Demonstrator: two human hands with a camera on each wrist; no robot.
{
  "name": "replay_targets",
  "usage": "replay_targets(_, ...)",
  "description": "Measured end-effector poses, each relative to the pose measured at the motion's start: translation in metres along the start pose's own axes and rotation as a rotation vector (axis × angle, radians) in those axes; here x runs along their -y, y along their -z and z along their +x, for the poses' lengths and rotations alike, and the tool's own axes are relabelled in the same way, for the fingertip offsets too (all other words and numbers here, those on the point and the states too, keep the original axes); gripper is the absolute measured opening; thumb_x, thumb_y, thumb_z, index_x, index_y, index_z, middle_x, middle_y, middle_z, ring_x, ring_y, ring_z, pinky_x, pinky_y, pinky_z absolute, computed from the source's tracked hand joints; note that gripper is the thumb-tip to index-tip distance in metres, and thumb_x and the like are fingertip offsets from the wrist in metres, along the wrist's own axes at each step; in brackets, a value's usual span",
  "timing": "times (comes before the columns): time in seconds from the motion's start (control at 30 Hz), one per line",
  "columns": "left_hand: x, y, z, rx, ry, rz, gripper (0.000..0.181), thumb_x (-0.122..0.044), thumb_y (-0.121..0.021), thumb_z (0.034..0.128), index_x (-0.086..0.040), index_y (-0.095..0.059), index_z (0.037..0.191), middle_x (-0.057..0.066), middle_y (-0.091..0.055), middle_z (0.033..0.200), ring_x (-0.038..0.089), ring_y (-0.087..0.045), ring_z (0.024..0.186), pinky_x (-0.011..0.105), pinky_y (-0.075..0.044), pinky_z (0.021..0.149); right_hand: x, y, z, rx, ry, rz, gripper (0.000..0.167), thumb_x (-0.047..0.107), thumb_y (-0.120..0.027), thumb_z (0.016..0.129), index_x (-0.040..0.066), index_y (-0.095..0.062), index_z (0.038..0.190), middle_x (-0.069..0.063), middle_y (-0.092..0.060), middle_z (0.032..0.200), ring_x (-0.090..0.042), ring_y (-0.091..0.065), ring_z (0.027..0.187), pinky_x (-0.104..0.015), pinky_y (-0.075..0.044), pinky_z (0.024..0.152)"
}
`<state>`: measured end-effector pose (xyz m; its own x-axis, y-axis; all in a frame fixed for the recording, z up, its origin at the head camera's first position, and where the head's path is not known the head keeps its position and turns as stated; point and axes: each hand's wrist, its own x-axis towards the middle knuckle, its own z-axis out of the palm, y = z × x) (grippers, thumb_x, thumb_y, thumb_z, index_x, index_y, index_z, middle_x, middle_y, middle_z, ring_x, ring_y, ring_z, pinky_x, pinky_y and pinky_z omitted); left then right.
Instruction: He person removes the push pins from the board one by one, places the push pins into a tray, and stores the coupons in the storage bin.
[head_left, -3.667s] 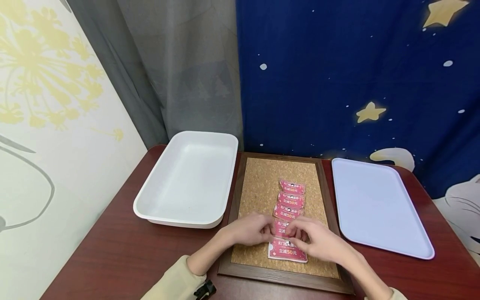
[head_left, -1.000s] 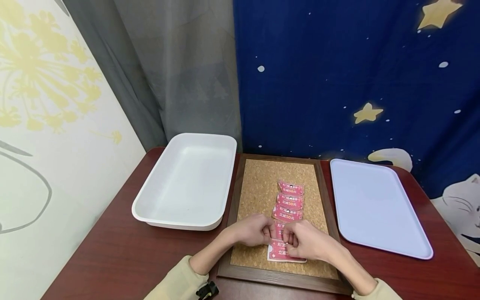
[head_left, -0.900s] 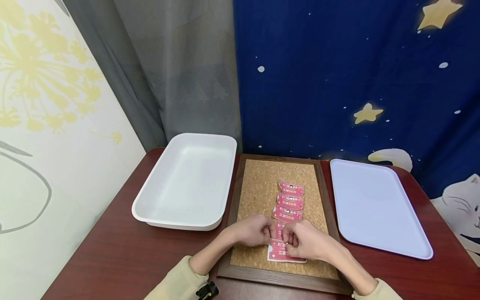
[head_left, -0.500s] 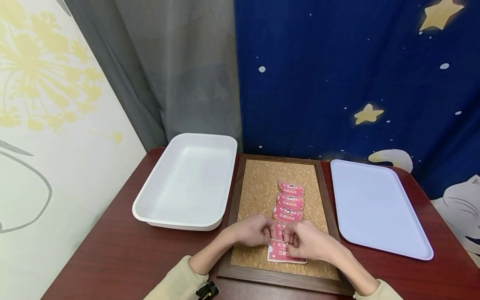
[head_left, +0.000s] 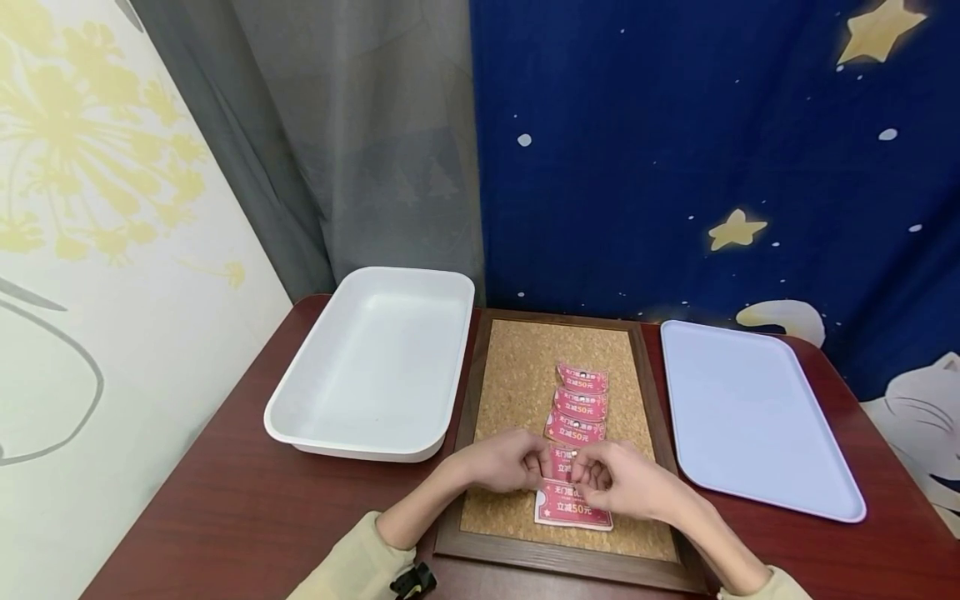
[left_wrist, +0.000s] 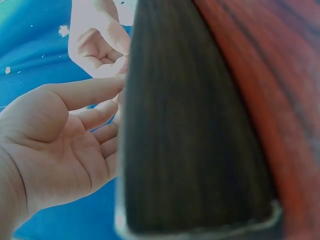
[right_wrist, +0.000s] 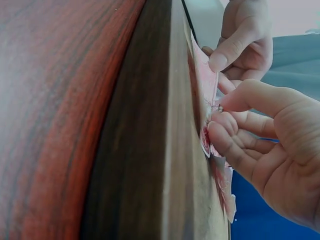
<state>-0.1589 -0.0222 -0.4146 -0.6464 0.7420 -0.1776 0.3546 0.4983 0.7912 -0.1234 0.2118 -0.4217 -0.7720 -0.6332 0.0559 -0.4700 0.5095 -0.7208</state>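
Pink paper coupons (head_left: 581, 406) overlap in a column on a framed cork board (head_left: 517, 354), most with a small pin near the top. My left hand (head_left: 504, 461) pinches the left edge of the lowest coupon (head_left: 573, 508), thumb on its face in the right wrist view. From the right, my right hand (head_left: 630, 482) holds a small push pin (right_wrist: 220, 107) between thumb and index finger at that coupon's top. The fingers hide most of this pin. In the left wrist view the board's dark frame (left_wrist: 185, 125) hides the coupons and the left fingertips.
A deep white tub (head_left: 375, 358) stands left of the board on the dark red table (head_left: 247, 467). To the right lies a shallow pale lilac tray (head_left: 757, 417). Behind the table hang a grey curtain (head_left: 375, 167) and a blue star-patterned one (head_left: 615, 167).
My right hand has gone from covering the right of the lowest coupon to slightly higher and right, uncovering its print. The left hand stays at the coupon's left edge.
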Motion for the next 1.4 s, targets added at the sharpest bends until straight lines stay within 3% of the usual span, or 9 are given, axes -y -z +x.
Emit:
replay_targets(0.37,0.001,0.012,-0.007,-0.035,-0.001,-0.044,0.012,0.001,-0.07,0.0898,-0.01,-0.068,0.087,-0.004,-0.062,0.076,0.005,-0.055,0.068,0.021,-0.047,0.062,-0.002,0.01,-0.001,-0.193,0.146,-0.045,0.019,-0.002,-0.072,0.087,0.015,-0.068,0.094,0.011,-0.066,0.087,-0.002,-0.06,0.075,-0.025,-0.055,0.064)
replay_targets(0.9,0.004,0.043,-0.02,-0.143,-0.069,-0.054,0.009,0.003,-0.067,0.0913,-0.007,-0.068,0.092,-0.003,-0.06,0.077,0.007,-0.051,0.068,0.023,-0.045,0.061,-0.005,0.032,-0.007,-0.502,0.234,-0.079,0.028,-0.01,-0.077,0.082,0.011,-0.072,0.099,0.002,-0.071,0.092,-0.009,-0.064,0.076,-0.019,-0.053,0.068)
replay_targets(1.07,0.009,0.057,-0.027,-0.198,-0.049,-0.073,0.008,0.0,-0.066,0.0921,-0.006,-0.069,0.095,-0.002,-0.065,0.083,0.01,-0.057,0.073,0.025,-0.048,0.064,-0.013,0.04,-0.011,-0.579,0.204,-0.077,0.027,-0.01,-0.075,0.084,0.011,-0.071,0.1,0.0,-0.07,0.091,-0.008,-0.064,0.075,-0.019,-0.052,0.064)
replay_targets(1.23,0.018,0.072,-0.034,-0.261,-0.029,-0.109,0.004,-0.003,-0.067,0.0936,-0.005,-0.069,0.097,0.002,-0.067,0.085,0.012,-0.059,0.074,0.027,-0.048,0.065,-0.025,0.044,-0.018,-0.64,0.128,-0.08,0.024,-0.008,-0.073,0.087,0.012,-0.071,0.101,-0.002,-0.07,0.087,-0.008,-0.063,0.073,-0.016,-0.05,0.066)
replay_targets(1.4,0.027,0.085,-0.043,-0.307,-0.015,-0.159,0.005,-0.006,-0.067,0.095,-0.003,-0.069,0.099,0.007,-0.067,0.086,0.016,-0.06,0.074,0.036,-0.053,0.069,-0.035,0.05,-0.024,-0.682,0.047,-0.088,0.023,-0.009,-0.072,0.087,0.009,-0.071,0.101,-0.001,-0.069,0.086,-0.007,-0.063,0.074,-0.012,-0.05,0.07)
